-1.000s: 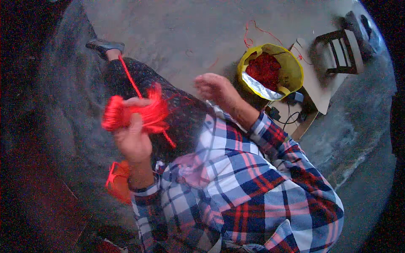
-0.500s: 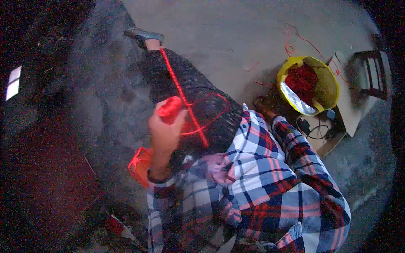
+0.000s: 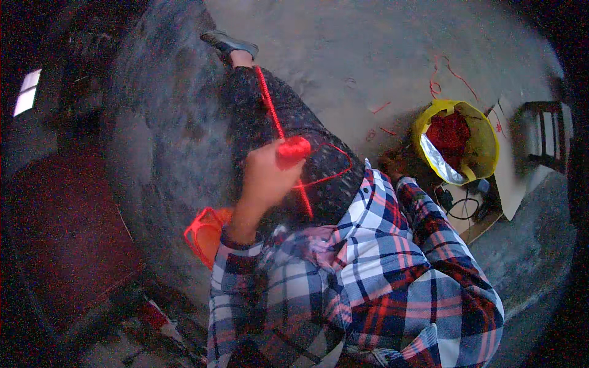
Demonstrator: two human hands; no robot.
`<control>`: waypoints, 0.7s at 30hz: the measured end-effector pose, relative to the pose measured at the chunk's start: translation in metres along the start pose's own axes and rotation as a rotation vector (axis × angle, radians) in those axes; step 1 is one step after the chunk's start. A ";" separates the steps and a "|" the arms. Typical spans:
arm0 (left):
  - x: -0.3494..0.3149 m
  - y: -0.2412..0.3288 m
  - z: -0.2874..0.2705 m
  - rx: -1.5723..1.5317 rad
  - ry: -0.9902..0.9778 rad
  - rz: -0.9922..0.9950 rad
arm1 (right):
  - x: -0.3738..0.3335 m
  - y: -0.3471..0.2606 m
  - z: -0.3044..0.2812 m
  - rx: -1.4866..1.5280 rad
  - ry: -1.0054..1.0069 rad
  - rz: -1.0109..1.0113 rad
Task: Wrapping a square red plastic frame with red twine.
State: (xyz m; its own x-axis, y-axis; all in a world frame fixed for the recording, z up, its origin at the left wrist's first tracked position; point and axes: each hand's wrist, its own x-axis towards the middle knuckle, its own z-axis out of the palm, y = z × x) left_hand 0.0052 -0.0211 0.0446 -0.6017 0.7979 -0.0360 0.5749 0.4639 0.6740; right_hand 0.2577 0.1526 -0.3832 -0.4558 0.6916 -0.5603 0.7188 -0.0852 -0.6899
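My left hand (image 3: 264, 181) is closed around a small wound bundle of bright red cord (image 3: 294, 147), above my patterned dark trousers. From the bundle a thin strand loops out to the right over my leg. A thicker straight red cord (image 3: 268, 98) runs along the leg from near the ankle to my lap, passing behind the bundle. My right hand (image 3: 396, 165) is low beside the yellow bucket-shaped bag (image 3: 488, 144), in deep shadow; its fingers cannot be made out. Dark red material (image 3: 448, 138) fills part of that bag.
Loose red strands (image 3: 437, 80) lie on the grey floor beyond the bag. A cardboard box (image 3: 506, 178) with a black cable (image 3: 469, 208) stands at the right. An orange item with red cord (image 3: 208, 236) is beside my left forearm. A dark red surface (image 3: 67, 233) lies far left.
My left hand has moved to the right with the red bundle, bringing it across the straight cord. The loop has narrowed. The whole view has shifted slightly; my right hand stays beside the bag.
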 end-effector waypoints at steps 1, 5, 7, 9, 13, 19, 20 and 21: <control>-0.007 -0.007 -0.003 0.002 0.019 -0.018 | 0.001 0.001 0.002 0.062 -0.042 0.030; -0.022 -0.016 -0.012 -0.490 0.025 -0.265 | -0.001 0.031 0.003 0.427 -0.107 0.147; -0.032 -0.019 -0.013 -0.667 -0.129 -0.351 | 0.000 0.044 0.007 0.583 -0.094 0.106; -0.045 -0.029 -0.015 -0.590 -0.083 -0.269 | -0.019 -0.023 0.005 0.495 -0.138 -0.058; -0.054 -0.028 -0.014 -0.507 0.040 -0.215 | -0.070 -0.154 -0.039 0.130 -0.168 -0.183; -0.069 -0.039 -0.014 -0.472 0.061 -0.092 | -0.084 -0.227 -0.054 0.337 -0.423 -0.642; -0.071 -0.039 -0.014 -0.478 0.061 -0.069 | -0.093 -0.242 -0.058 0.381 -0.441 -0.585; -0.073 -0.039 -0.013 -0.485 0.060 -0.047 | -0.101 -0.255 -0.062 0.371 -0.442 -0.587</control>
State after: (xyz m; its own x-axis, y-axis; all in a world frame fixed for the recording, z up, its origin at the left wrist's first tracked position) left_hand 0.0189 -0.1024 0.0308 -0.6600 0.7502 -0.0414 0.2302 0.2545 0.9393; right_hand 0.1531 0.1487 -0.1225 -0.9238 0.3578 -0.1364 0.1141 -0.0829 -0.9900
